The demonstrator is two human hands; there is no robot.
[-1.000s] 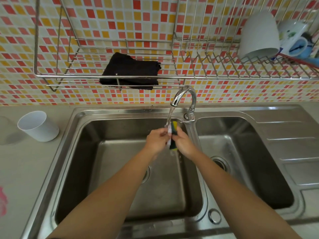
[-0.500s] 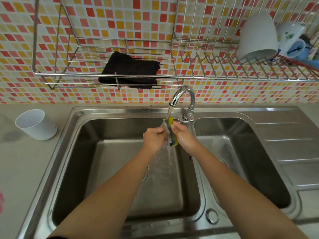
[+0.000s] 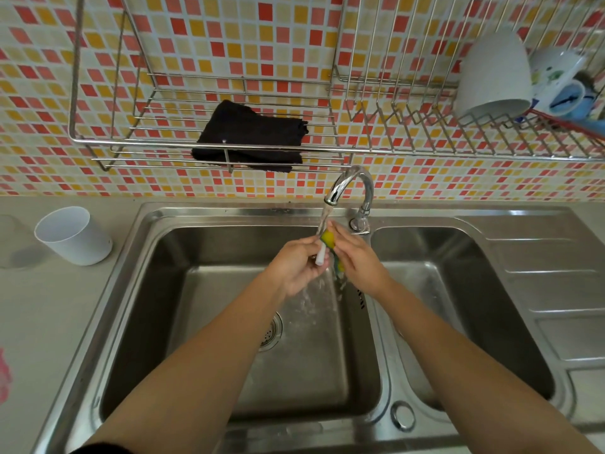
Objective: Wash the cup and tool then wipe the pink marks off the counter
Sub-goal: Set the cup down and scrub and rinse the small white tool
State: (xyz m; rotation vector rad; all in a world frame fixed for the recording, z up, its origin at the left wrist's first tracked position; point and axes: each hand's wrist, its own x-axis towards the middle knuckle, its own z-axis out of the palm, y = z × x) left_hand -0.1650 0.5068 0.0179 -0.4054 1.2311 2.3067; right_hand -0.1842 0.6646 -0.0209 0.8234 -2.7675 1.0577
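Fingers touch neither the pink marks (image 3: 4, 375) at the left edge of the counter (image 3: 49, 306) nor the white cup (image 3: 73, 235) upright beside the sink (image 3: 229, 214), near its back-left corner. Over the left basin, the left hand (image 3: 296, 267) curls round the white tool (image 3: 320, 257) under the faucet (image 3: 363, 183) stream, and the right hand (image 3: 358, 260) pinches a yellow-green sponge (image 3: 328, 239) against it.

No text, label, brand or number is legible on any surface in view. The mug (image 3: 556, 80) at the right end of the wire rack (image 3: 425, 151) carries a printed design in green and blue. It is too small and blurred to tell whether it includes lettering.
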